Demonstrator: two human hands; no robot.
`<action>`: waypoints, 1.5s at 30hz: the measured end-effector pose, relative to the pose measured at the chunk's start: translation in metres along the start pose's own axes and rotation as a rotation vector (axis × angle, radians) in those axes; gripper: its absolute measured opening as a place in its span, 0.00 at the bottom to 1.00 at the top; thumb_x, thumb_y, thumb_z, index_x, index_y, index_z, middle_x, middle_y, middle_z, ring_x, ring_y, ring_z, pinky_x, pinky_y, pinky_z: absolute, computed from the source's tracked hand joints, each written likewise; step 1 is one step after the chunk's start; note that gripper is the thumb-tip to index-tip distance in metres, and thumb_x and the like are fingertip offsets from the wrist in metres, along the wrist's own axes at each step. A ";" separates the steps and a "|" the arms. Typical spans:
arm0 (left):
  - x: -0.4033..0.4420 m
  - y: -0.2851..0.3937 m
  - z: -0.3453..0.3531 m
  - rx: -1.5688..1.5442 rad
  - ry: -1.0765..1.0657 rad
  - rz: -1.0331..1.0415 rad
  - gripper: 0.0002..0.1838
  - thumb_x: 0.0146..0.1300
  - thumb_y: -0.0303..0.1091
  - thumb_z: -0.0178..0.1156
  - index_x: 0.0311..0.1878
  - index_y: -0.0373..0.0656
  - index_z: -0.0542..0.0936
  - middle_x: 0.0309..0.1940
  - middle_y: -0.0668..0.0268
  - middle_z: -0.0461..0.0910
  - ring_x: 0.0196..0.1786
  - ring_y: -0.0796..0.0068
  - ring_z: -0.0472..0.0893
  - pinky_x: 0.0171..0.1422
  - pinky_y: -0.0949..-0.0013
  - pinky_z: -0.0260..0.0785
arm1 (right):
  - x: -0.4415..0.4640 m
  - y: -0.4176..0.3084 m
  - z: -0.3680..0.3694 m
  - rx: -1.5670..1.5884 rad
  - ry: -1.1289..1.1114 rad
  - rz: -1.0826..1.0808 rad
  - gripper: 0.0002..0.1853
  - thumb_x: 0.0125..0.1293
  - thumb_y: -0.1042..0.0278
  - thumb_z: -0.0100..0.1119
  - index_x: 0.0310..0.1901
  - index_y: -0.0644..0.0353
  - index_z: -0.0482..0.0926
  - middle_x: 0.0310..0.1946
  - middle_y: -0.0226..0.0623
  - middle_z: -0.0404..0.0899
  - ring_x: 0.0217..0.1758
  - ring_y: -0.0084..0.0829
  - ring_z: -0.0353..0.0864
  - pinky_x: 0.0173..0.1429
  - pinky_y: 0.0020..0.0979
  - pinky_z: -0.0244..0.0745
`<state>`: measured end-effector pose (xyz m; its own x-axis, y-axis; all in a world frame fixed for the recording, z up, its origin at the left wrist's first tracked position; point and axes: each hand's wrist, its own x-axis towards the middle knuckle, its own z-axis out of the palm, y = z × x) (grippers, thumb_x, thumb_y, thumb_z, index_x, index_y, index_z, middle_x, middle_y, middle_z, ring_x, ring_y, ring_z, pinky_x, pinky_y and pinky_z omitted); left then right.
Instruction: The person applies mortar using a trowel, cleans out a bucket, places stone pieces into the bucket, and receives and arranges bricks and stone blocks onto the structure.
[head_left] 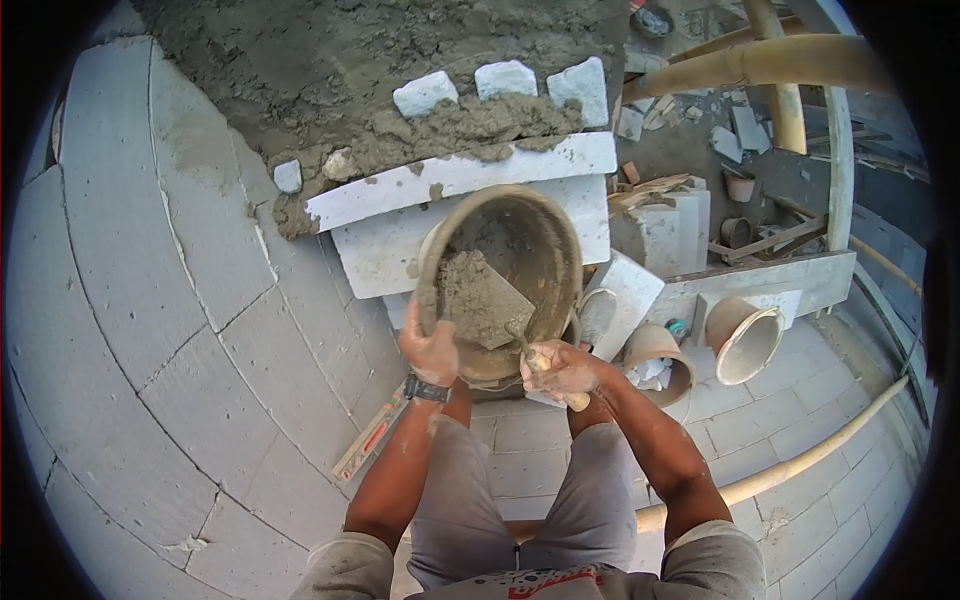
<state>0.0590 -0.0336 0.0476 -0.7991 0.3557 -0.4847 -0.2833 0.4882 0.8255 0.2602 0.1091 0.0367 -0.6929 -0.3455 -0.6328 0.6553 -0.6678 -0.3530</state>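
We are working the wet grey mix [465,285] in the big bucket [431,265] with a trowel [515,304]. A thick lump sits on its flat blade, inside the bucket, so this looks like the scooping part. Our right hand [565,371] has its fingers closed around the trowel's handle. Our left hand [428,352] is bent round the near left rim and seems to grip it, but we cannot tell how tight, as some fingers are hidden. We think lifting that lump calls for a flat blade and a slow wrist, with the bucket held steady, or the mix could slide off.

The big bucket is in front of our legs, by the pale slabs [365,250]. Past them, three white blocks [506,79] stand in a row in rough, wet mix. On our left is a wide stretch of grey blocks [120,270] with thin lines between them, and a long level [371,434] lies near our left arm. On our right are a bucket with white bits [680,378], a pale bucket [748,348] tipped on its side, and thick round poles [775,62]
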 end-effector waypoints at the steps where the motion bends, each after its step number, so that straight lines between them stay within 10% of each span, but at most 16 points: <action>1: 0.003 -0.002 -0.002 -0.075 0.015 0.002 0.30 0.57 0.20 0.53 0.67 0.29 0.74 0.56 0.59 0.82 0.56 0.72 0.81 0.64 0.70 0.71 | -0.010 -0.009 -0.001 0.028 0.021 -0.015 0.11 0.67 0.70 0.70 0.39 0.61 0.75 0.25 0.31 0.77 0.17 0.19 0.73 0.20 0.25 0.71; 7: 0.003 -0.022 -0.010 -0.225 0.113 0.023 0.25 0.62 0.24 0.54 0.64 0.30 0.76 0.53 0.61 0.82 0.53 0.73 0.80 0.60 0.71 0.71 | -0.074 -0.077 -0.005 -0.013 0.260 -0.161 0.08 0.67 0.73 0.65 0.42 0.62 0.75 0.31 0.35 0.80 0.21 0.25 0.77 0.25 0.29 0.74; 13: -0.003 -0.010 -0.005 0.006 0.163 -0.068 0.22 0.60 0.24 0.61 0.59 0.30 0.79 0.47 0.61 0.85 0.47 0.72 0.82 0.57 0.69 0.73 | -0.054 -0.137 -0.013 -0.950 0.967 -0.683 0.12 0.66 0.68 0.63 0.44 0.63 0.72 0.28 0.45 0.79 0.30 0.47 0.81 0.37 0.44 0.76; 19: 0.004 -0.015 -0.008 0.012 0.179 0.002 0.21 0.60 0.25 0.61 0.58 0.31 0.80 0.45 0.61 0.86 0.46 0.73 0.83 0.56 0.69 0.74 | 0.066 -0.161 -0.040 -0.826 1.309 -0.139 0.21 0.66 0.64 0.61 0.54 0.72 0.73 0.45 0.60 0.82 0.49 0.60 0.82 0.54 0.53 0.76; 24: 0.005 -0.021 -0.011 -0.002 0.175 -0.070 0.21 0.60 0.25 0.61 0.57 0.31 0.80 0.45 0.60 0.86 0.47 0.73 0.83 0.56 0.68 0.74 | 0.053 -0.141 -0.066 -0.817 1.317 -0.441 0.21 0.67 0.62 0.61 0.53 0.72 0.73 0.46 0.63 0.81 0.51 0.60 0.81 0.56 0.50 0.75; 36: 0.003 -0.023 -0.020 0.027 0.157 -0.123 0.23 0.61 0.25 0.60 0.60 0.30 0.79 0.48 0.60 0.87 0.48 0.73 0.84 0.56 0.69 0.74 | 0.056 -0.161 -0.100 -1.065 1.016 -0.121 0.17 0.60 0.65 0.64 0.41 0.71 0.76 0.34 0.64 0.80 0.41 0.63 0.82 0.48 0.50 0.77; 45: 0.014 0.000 -0.012 0.111 0.162 -0.061 0.22 0.61 0.26 0.61 0.59 0.31 0.80 0.46 0.61 0.88 0.47 0.73 0.84 0.56 0.67 0.75 | 0.005 -0.230 -0.082 -1.293 0.752 0.102 0.15 0.58 0.66 0.60 0.40 0.70 0.81 0.42 0.65 0.82 0.47 0.60 0.84 0.54 0.51 0.78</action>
<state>0.0415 -0.0384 0.0440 -0.8596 0.1947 -0.4724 -0.2806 0.5928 0.7549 0.1309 0.3151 0.0581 -0.5800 0.3255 -0.7467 0.7745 0.5045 -0.3817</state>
